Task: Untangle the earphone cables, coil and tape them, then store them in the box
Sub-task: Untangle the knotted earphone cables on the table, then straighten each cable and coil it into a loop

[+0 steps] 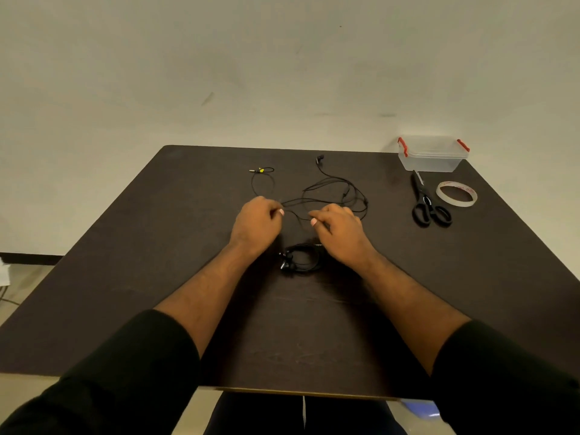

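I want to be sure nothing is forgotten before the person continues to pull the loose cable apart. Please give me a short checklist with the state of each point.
1. Left hand pinches the loose cable: ok.
2. Right hand pinches the same cable: ok.
3. Loose cable free of crossings: not ok, loops overlap beyond the right hand.
4. Coiled earphones apart from the loose cable: cannot tell, the right hand hides part of them.
5. Tape roll and scissors lie on the table: ok.
6. Box open: not ok, the lid looks closed.
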